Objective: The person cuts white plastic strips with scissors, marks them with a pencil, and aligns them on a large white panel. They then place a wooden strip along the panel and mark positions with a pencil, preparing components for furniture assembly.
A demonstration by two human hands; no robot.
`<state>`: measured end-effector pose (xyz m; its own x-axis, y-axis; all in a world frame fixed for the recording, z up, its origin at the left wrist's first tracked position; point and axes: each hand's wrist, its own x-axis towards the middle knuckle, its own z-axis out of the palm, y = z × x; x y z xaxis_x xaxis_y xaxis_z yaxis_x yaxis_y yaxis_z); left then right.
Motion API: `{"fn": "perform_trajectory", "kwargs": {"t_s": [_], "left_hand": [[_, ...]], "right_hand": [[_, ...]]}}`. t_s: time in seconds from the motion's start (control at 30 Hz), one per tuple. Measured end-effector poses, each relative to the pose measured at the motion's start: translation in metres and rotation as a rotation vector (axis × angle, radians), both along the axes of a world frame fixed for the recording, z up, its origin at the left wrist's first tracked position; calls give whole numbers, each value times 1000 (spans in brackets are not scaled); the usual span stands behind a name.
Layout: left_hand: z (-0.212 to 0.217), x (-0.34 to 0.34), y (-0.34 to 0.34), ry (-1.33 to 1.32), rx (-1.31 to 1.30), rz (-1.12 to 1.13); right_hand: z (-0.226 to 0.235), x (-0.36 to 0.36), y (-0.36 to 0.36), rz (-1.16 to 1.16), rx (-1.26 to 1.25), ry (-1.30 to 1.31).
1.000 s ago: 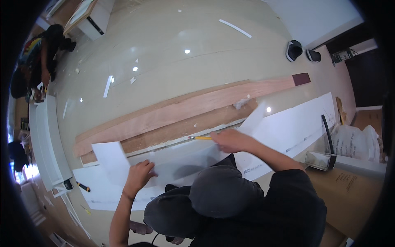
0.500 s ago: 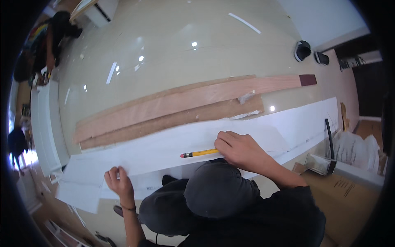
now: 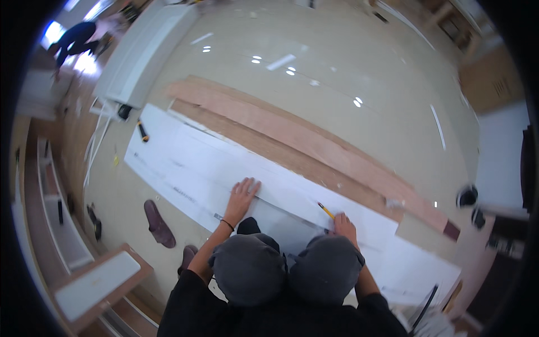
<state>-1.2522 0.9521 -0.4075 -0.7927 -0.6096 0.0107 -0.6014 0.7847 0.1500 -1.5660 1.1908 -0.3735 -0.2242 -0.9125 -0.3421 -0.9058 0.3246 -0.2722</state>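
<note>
Seen from my head camera: a glossy beige floor (image 3: 348, 62) with ceiling lights mirrored in it fills the upper half of the view. On it lies a long white panel (image 3: 185, 163), running from upper left to lower right, and just beyond it two reddish-brown wooden boards (image 3: 292, 132) lie parallel to it, side by side. At far left stand white shelving units (image 3: 56, 224) and a white cabinet (image 3: 143, 53); another person (image 3: 76, 36) bends over near the bright upper-left corner. A dark slipper (image 3: 158, 223) rests on the floor just beside the panel's near edge, and a small dark-handled tool (image 3: 142, 130) lies at the panel's left end. My own bent knees (image 3: 289, 269), in dark grey trousers, cover the middle of the panel's near edge and hide what lies beneath them.

My left hand (image 3: 242, 194) lies flat on the white panel, fingers spread, palm pressed down, a dark band at the wrist. My right hand (image 3: 343, 226) rests on the same panel, well apart from the left, closed in a pinch around a yellow pencil (image 3: 325, 210) (the pencil slants up and to the left out of the fingers). Its tip appears to touch the panel, though the view is too small to be sure.
</note>
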Motion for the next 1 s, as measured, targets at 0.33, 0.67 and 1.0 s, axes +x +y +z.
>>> {"fn": "perform_trajectory", "kwargs": {"t_s": [0.33,0.67,1.0], "left_hand": [[18,-1,45,615,486,756],[-11,-16,-61,1753,1398,1123],[-80,-210,-355,1624,1378,968]], "right_hand": [[33,33,-133,-23,-31,-476],[14,75,-266,182,-77,-530],[-15,-55,-268,16,-63,-36]]}}
